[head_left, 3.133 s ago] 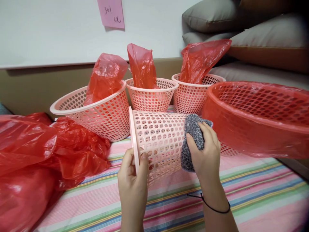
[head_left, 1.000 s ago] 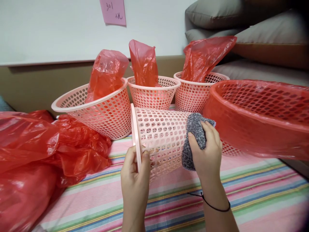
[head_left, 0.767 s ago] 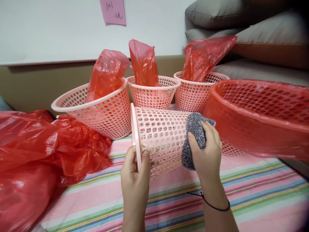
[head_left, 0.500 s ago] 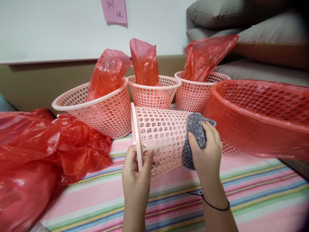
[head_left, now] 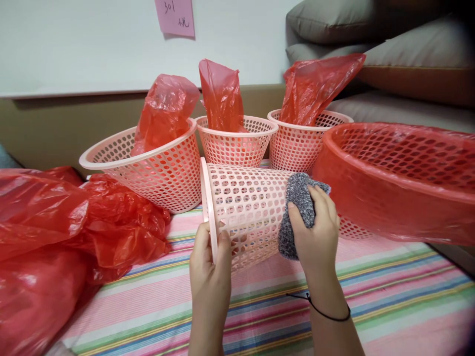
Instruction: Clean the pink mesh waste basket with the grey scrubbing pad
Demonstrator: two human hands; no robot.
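Note:
A pink perforated plastic basket (head_left: 247,207) lies on its side, its open rim facing left. My left hand (head_left: 210,269) pinches that rim at the bottom, thumb outside and fingers inside. My right hand (head_left: 315,232) presses a grey fuzzy cloth (head_left: 297,207) against the basket's base end, fingers curled over the cloth. A thin black band circles my right wrist.
Three upright pink baskets (head_left: 148,168) (head_left: 235,141) (head_left: 300,141) with red plastic bags (head_left: 220,96) stand behind. A large basket lined in red plastic (head_left: 401,183) sits at right. Crumpled red bags (head_left: 55,237) pile at left on the striped cloth (head_left: 389,296). Grey cushions (head_left: 334,20) lie behind.
My left fingers shifted slightly on the rim and the basket turned a little. My right hand with the cloth stays at the basket's base.

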